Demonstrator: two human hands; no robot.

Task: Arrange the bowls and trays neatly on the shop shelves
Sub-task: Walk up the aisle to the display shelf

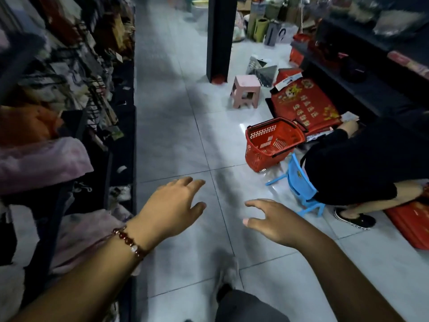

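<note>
Both forearms reach out low over the pale tiled floor (176,126) of a shop aisle, with a grey trouser leg (246,307) and a blurred shoe below them. Dark shelves (125,126) crammed with hanging and folded goods run down the left side; more dark shelving (362,89) lines the right. By that shelving a second person (362,168) in black crouches on a blue stool (301,184), next to a red shopping basket (271,142), a pink stool (246,91) and red packaged goods (304,103). No bowls or trays can be picked out; the shelf contents are too blurred to tell.

The left hand (171,210), a beaded bracelet (130,242) at its wrist, is spread open and empty. The right hand (274,221) is also open, fingers loosely curved, touching nothing.
</note>
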